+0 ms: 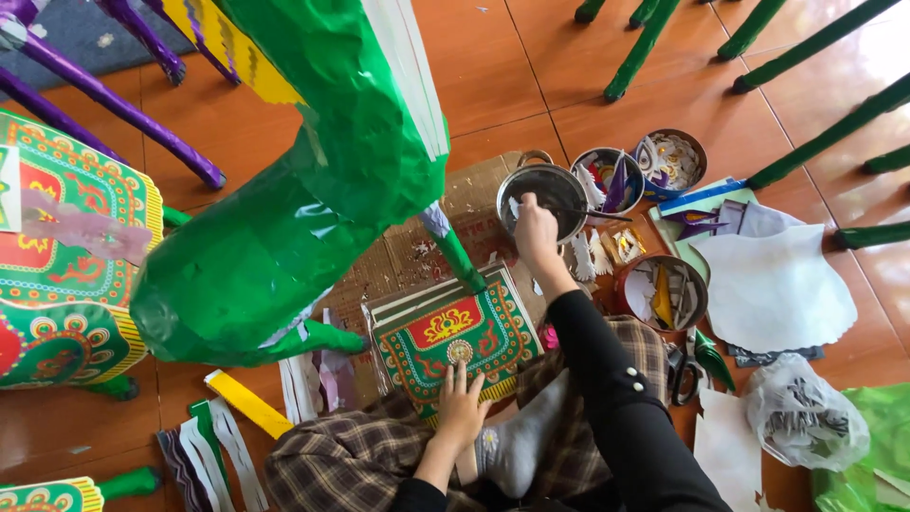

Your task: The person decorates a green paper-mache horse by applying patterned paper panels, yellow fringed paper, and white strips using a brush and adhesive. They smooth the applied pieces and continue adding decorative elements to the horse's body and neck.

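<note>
On the tiled floor in front of the person stand four round containers. The metal bowl is the nearest to the right hand; its inside looks dark and greyish, and I cannot tell what it holds. Just beside it, to the right, a tin holds paper pieces in purple, white and red. Next to that, a second tin is full of small cut paper ornaments, white and purple. Lower, near the person's sleeve, a brown tin holds strips of white and yellow paper. A clear plastic bag with paper cuttings lies at the right, well apart from the bowl. The right hand is stretched forward over the near rim of the metal bowl, fingers closed on a thin stick that lies across the bowl. The left hand is open and lies flat, fingers spread, on the lower edge of a decorated paper panel in green, red and gold, which rests on cardboard between the person's knees and a big green paper figure.
</note>
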